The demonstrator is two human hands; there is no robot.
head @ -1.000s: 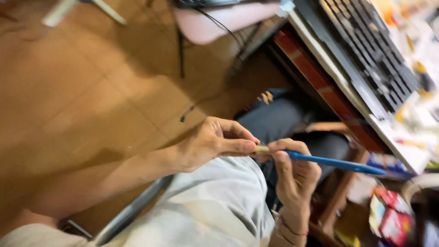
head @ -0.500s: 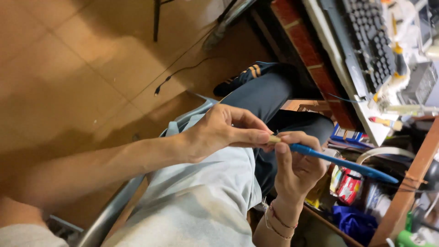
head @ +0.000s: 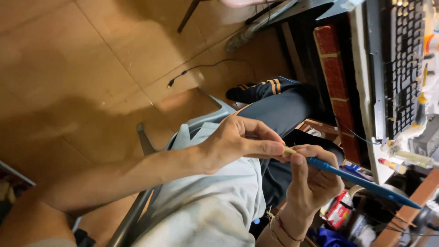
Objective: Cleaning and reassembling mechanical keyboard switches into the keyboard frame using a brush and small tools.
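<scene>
— So where is the brush, exactly?

— Low and right of centre, above the person's lap. The right hand (head: 313,183) is closed around the blue paintbrush (head: 361,180), thumb pressed along the handle, so the long pointed end slants away to the lower right.

— And the other hand?

— The left hand (head: 242,144) comes in from the left and pinches the brush's pale tip (head: 289,150) between thumb and fingers. One hand seems to steady the handle so the other can work the tip; whether bristles are being shaped I cannot tell.

— What surrounds them?

— Beneath the hands, a light grey shirt (head: 206,210) and dark trousers (head: 279,110). Far right, a black keyboard (head: 404,68) lies on a desk edge, with a red brick-patterned panel (head: 336,77) below it. A thin cable (head: 201,68) trails across the brown tiled floor (head: 68,68).
</scene>
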